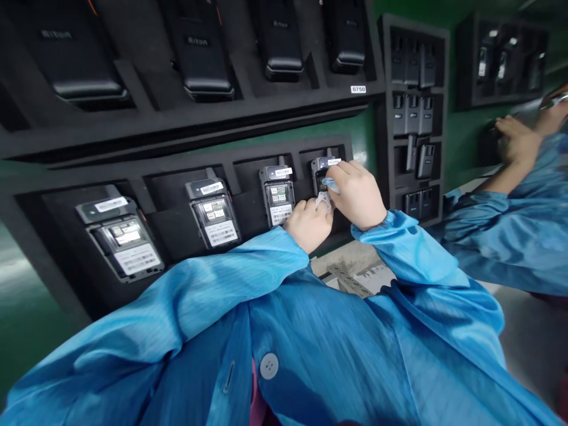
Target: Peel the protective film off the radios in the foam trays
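Observation:
Both of my hands are at the rightmost handheld radio (316, 168), which lies in a foam tray (173, 204) with its back cover off. My right hand (358, 192) pinches a small light-blue piece of cloth (331, 184) over the open back. My left hand (309, 225) is curled at the lower end, and a whitish, crumpled piece (323, 201) shows by its fingers. What that hand grips is hidden. To the left lie three more open-backed radios (215, 213) with antenna stubs, white barcode labels and bare card slots.
A second foam tray (284, 100) behind holds several black closed radios (202, 59). Another tray (386, 118) with smaller black units stands to the right, with a further tray (464, 65) beyond. A co-worker's hands (519, 139) work at the far right. The bench is green.

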Available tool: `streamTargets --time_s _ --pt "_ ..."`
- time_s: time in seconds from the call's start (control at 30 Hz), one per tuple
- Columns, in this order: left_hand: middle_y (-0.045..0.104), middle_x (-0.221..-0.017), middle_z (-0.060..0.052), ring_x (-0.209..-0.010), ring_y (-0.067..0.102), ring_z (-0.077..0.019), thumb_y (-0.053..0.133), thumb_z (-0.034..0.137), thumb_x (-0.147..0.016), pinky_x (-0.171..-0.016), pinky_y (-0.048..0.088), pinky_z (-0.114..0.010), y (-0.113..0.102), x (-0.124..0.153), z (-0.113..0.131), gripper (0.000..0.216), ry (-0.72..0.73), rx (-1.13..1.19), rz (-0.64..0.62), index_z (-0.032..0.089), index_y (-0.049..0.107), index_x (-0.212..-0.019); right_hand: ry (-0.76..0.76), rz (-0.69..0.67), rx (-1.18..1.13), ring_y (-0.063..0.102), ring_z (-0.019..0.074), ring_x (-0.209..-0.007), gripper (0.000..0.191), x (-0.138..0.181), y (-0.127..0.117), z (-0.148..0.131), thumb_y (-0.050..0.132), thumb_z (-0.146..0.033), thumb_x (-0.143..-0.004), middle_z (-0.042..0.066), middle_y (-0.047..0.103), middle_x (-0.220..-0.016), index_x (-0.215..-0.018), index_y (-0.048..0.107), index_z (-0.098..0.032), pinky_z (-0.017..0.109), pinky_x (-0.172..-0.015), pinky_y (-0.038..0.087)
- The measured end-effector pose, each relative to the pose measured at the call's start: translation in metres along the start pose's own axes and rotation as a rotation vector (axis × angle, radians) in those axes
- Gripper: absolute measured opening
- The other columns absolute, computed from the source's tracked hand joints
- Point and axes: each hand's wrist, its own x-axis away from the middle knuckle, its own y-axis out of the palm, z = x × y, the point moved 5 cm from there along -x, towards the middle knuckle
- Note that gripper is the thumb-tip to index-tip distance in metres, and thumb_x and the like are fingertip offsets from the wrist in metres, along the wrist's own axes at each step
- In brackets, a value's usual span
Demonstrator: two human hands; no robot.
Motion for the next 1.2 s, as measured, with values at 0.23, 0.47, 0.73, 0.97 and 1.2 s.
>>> streamTargets --time_s 0.23,0.47,0.73,0.97,1.2 --pt "0.066 -0.092 -0.016 -0.091 0.061 -0.0265 0.027 0.008 -0.097 -0.069 0.036 -0.038 0.001 -0.001 0.001 0.042 -0.004 0.049 -0.009 0.008 0.068 -0.105 -0.042 -0.015 0.007 0.051 0.0229 -0.081 0.012 0.002 0.001 -0.002 0.047 -0.010 -0.086 0.008 0.063 -0.086 -0.085 0.056 -0.018 0.034 -0.069 0.038" --pt "0.067 -0.095 -0.017 -0.093 0.059 -0.0252 0.030 0.007 -0.095 -0.072 0.037 -0.038 0.003 -0.001 0.004 0.039 0.010 0.070 -0.013 0.006 0.067 -0.108 0.005 -0.067 -0.042 0.051 0.0229 -0.079 0.012 0.000 0.001 0.000 0.047 -0.010 -0.084 0.009 0.063 -0.084 -0.082 0.056 -0.018 0.034 -0.068 0.036" --pt "0.066 -0.095 -0.017 -0.094 0.060 -0.0257 0.027 0.007 -0.096 -0.072 0.036 -0.038 0.006 -0.002 0.004 0.041 0.015 0.080 0.005 0.006 0.066 -0.108 0.033 -0.036 -0.062 0.053 0.0212 -0.077 0.009 0.002 0.004 0.007 0.050 -0.013 -0.084 0.007 0.063 -0.082 -0.081 0.057 -0.019 0.032 -0.066 0.035" --pt "0.067 -0.097 -0.017 -0.096 0.061 -0.0266 0.026 0.007 -0.096 -0.073 0.037 -0.038 0.005 -0.003 0.005 0.041 0.014 0.081 0.003 0.005 0.066 -0.109 0.022 -0.041 -0.092 0.053 0.0213 -0.079 0.011 0.004 0.006 0.008 0.048 -0.014 -0.085 0.007 0.063 -0.083 -0.083 0.057 -0.018 0.031 -0.069 0.037" --pt "0.067 -0.099 -0.017 -0.097 0.061 -0.0251 0.026 0.009 -0.098 -0.073 0.037 -0.037 0.005 -0.003 0.004 0.043 0.009 0.059 -0.017 0.006 0.062 -0.121 0.128 0.055 -0.285 0.057 0.0200 -0.083 0.007 0.013 0.001 0.021 0.053 -0.020 -0.086 0.006 0.065 -0.086 -0.086 0.060 -0.019 0.030 -0.074 0.042"
